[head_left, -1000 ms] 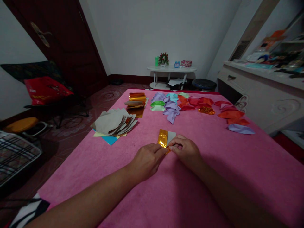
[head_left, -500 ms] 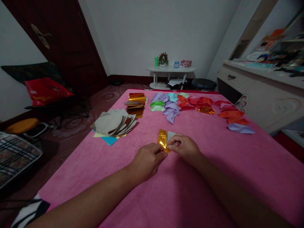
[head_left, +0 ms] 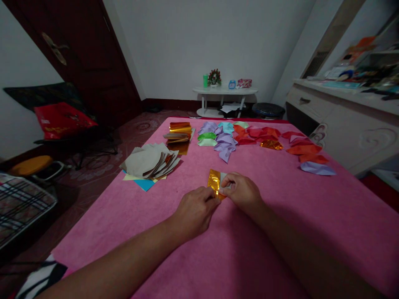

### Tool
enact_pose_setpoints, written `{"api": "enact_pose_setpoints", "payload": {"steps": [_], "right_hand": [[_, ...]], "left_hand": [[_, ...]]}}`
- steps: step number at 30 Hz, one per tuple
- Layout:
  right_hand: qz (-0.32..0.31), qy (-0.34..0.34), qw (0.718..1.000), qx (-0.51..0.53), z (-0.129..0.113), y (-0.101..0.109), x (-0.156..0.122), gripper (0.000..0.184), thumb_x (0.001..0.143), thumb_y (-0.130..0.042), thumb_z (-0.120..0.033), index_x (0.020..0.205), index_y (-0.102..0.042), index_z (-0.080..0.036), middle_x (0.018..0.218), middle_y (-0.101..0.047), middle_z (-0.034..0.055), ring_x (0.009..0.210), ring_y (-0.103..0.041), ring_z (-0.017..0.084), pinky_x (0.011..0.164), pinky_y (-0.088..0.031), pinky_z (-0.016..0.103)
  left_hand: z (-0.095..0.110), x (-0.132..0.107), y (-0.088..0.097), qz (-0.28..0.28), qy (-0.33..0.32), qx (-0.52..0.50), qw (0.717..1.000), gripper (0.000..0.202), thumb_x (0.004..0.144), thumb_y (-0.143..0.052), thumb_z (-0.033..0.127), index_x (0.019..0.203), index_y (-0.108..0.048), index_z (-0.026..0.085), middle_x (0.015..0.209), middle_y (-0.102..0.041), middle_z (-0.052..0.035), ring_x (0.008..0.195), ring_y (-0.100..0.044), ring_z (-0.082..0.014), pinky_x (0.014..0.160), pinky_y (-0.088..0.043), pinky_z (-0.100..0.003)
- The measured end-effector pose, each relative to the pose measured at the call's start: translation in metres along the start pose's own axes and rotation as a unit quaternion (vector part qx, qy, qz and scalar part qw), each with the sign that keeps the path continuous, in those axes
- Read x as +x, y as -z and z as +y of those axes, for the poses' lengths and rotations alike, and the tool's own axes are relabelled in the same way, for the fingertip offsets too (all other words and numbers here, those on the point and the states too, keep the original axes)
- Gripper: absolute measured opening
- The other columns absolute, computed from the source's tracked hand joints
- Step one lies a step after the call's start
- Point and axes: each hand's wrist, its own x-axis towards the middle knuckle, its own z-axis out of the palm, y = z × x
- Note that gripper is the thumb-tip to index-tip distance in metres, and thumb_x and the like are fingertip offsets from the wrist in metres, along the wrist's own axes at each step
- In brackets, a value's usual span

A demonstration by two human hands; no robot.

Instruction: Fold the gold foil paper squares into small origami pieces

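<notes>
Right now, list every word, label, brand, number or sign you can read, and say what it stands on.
None can be read.
Red bag: yellow lettering, too blurred to read.
Blue clock: any numbers are too small to read.
Clutter on the white cabinet: too blurred to read.
Gold paper: no lettering visible.

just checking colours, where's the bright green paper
Head view: the bright green paper is at the left edge of the folded papers, beyond the pale green piece.
</notes>
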Motion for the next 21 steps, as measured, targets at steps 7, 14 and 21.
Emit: {"api": "enact_pose_setpoints", "payload": {"steps": [7, 14, 21], "right_hand": [[0.139, 0.177, 0.974, 0.002, -0.002, -0.006, 0.013, 0.019, 0.085, -0.057, -0.027, 0.102, -0.063, -0.021, 0.105, -0.062, 0.0064, 0.098, -0.056, 0.022, 0.083, -0.043, 0.033], [0.035, 0.211, 0.974, -0.069, -0.008, -0.017, 0.034, 0.038, 0.082, -0.061, -0.024, 0.12, -0.059, -0.02, 0.109, -0.063, 0.0085, 0.104, -0.053, 0.022, 0.091, -0.039, 0.036], [0.023, 0.115, 0.992, -0.043, 0.005, -0.002, 0.033, 0.014, 0.077, -0.061, -0.022, 0.088, -0.069, -0.021, 0.091, -0.068, 0.0024, 0.083, -0.059, 0.016, 0.074, -0.042, 0.026]], "left_hand": [[0.001, -0.001, 0.0, -0.004, 0.008, -0.013, 1.0, 0.026, 0.09, -0.044, 0.024, 0.103, -0.066, 0.02, 0.092, -0.06, -0.0077, 0.086, -0.055, -0.0195, 0.074, -0.047, -0.032], [-0.003, 0.001, -0.002, 0.003, 0.018, -0.018, 1.0, 0.025, 0.09, -0.047, 0.031, 0.097, -0.068, 0.02, 0.096, -0.059, -0.0068, 0.087, -0.054, -0.0196, 0.073, -0.045, -0.033], [-0.007, 0.004, 0.0, 0.028, 0.041, -0.062, 0.997, 0.029, 0.09, -0.048, 0.04, 0.092, -0.071, 0.023, 0.095, -0.059, -0.0063, 0.087, -0.053, -0.0188, 0.074, -0.043, -0.032]]}}
